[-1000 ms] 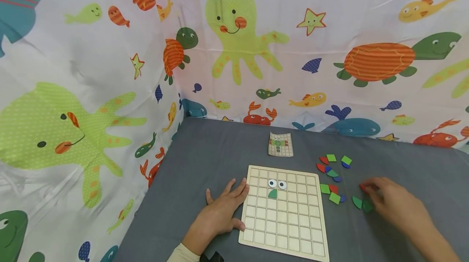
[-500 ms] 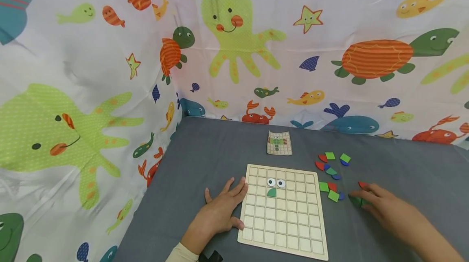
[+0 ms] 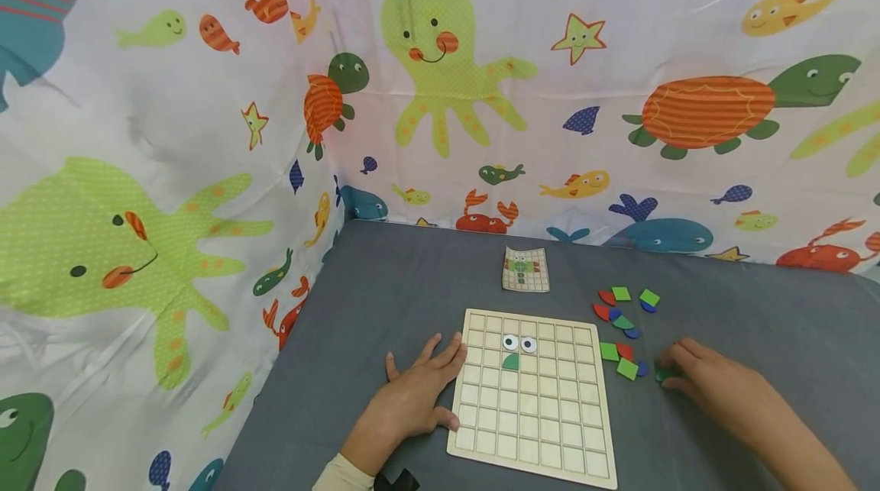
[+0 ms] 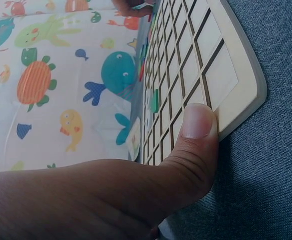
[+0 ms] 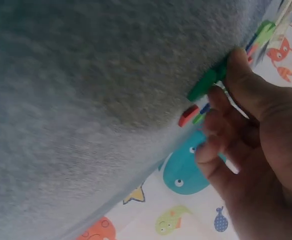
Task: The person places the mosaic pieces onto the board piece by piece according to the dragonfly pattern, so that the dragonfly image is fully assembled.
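The wooden grid board [image 3: 525,430] lies flat on the grey cloth, with two round eye pieces [image 3: 519,343] and a green quarter-circle piece [image 3: 510,362] in its cells. My left hand [image 3: 409,403] rests at the board's left edge, fingers spread; in the left wrist view the thumb [image 4: 198,122] lies on the rim. To the right of the board, my right hand [image 3: 718,380] pinches a green quarter-circle piece [image 3: 663,374] low over the cloth. Another green piece [image 5: 202,86] lies beside the fingers in the right wrist view, and a red piece [image 5: 188,115] lies just beyond.
Several loose red, light green, blue and green pieces [image 3: 626,369] lie between the board and my right hand, and more [image 3: 621,294] farther back. Behind the board lies a small picture card [image 3: 525,271] with a grid pattern. A sea-animal curtain [image 3: 440,193] borders the table at back and left.
My right hand has moved left from beside the red piece to the green quarter-circle pieces, and its fingers have closed on one. The left hand and the board have stayed in place.
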